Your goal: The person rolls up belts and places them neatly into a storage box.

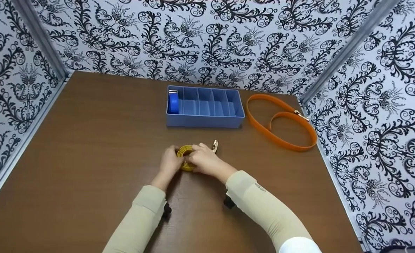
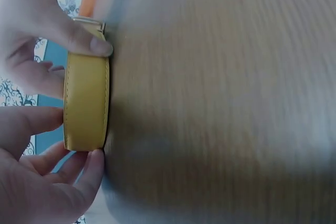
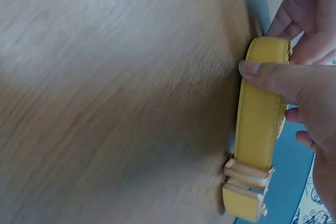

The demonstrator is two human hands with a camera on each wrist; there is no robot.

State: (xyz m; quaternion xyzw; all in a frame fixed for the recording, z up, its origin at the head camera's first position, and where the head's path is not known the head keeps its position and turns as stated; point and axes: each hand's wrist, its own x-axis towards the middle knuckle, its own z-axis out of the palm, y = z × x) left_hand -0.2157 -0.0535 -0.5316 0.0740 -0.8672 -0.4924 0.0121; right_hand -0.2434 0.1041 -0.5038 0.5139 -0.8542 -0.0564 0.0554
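A yellow belt (image 1: pixel 186 168) stands on its edge on the table, wound into a coil, its stitched outer strap (image 2: pixel 86 100) facing the wrist cameras. My left hand (image 1: pixel 170 162) holds the coil's left side, with fingertips and thumb against it. From the right, my right hand (image 1: pixel 207 161) grips it, the thumb lying across the outer turn and some fingers at the coil's middle. The gold buckle (image 3: pixel 244 195) sticks out past the right hand at the strap's end. Part of the coil is hidden behind the fingers.
Behind the hands stands a blue divided box (image 1: pixel 204 121); a rolled blue belt (image 1: pixel 173 102) sits in its leftmost compartment. An orange belt (image 1: pixel 281 142) lies loosely looped to the right of the box. Patterned walls (image 1: pixel 193 38) border the brown table (image 1: pixel 98 140).
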